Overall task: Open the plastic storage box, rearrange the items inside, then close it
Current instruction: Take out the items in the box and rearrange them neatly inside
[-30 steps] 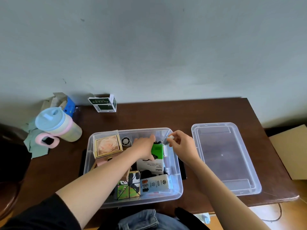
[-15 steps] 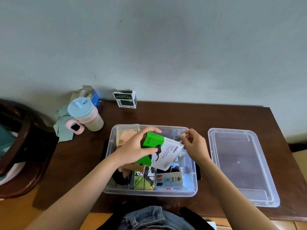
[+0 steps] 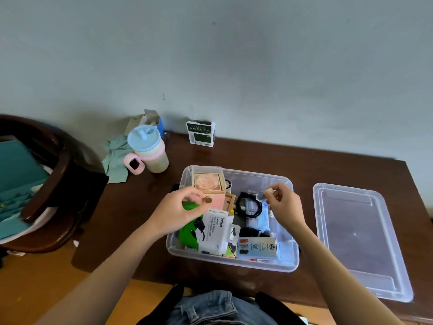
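The storage box [image 3: 276, 263] stands open on the brown surface [image 3: 328, 165], its lid [image 3: 365, 254] lying flat just to its right. Inside, at the near left corner, a green and white package [image 3: 206, 231] lies with its long axis running front to back. The left hand [image 3: 180, 212] sits on its far end, grip closed on it, so this hand is the nearer one to shift it. The right hand [image 3: 284, 205] hovers over the far right part of the box, fingertips pinched on a small white piece [image 3: 269, 191]. A black cable coil [image 3: 248, 205] lies between the hands.
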